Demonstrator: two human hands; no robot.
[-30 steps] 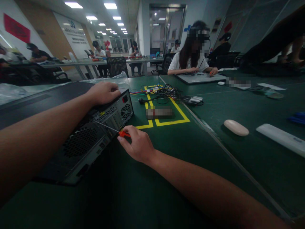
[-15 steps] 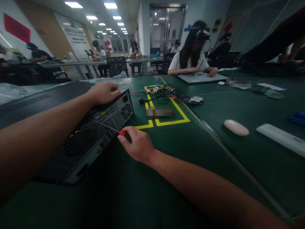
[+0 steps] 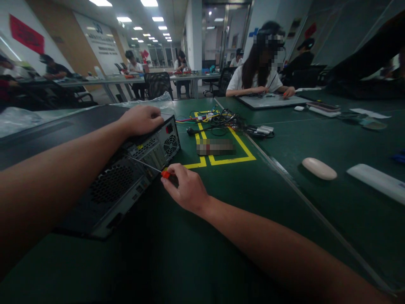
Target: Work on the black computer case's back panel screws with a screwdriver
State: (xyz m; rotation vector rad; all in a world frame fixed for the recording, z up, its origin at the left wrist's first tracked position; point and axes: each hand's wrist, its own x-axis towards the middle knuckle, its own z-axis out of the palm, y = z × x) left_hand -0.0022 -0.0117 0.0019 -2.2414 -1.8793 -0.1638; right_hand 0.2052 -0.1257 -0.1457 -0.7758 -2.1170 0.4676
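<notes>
A black desktop computer case (image 3: 109,185) lies on its side at the left, its back panel with vents and ports turned towards me. My left hand (image 3: 141,119) rests on the case's upper edge, fingers curled and partly hidden against it. Between the thumb and fingers of my right hand (image 3: 186,185) is the orange handle of a screwdriver (image 3: 165,173). Its thin shaft slants up and left to the back panel, where the tip meets the slot area near my left forearm. The exact spot under the tip is too dark to make out.
Beyond the case lies a tangle of cables (image 3: 226,120) on yellow tape (image 3: 242,145). A blurred-out object (image 3: 215,147) is nearby. At the right are a beige oval case (image 3: 319,168) and a long white object (image 3: 376,181). A co-worker (image 3: 256,76) sits across the green table (image 3: 268,202).
The view has shifted slightly, so everything sits a little further right. Both hands keep their places on the case and the screwdriver; no clear movement of the tool shows.
</notes>
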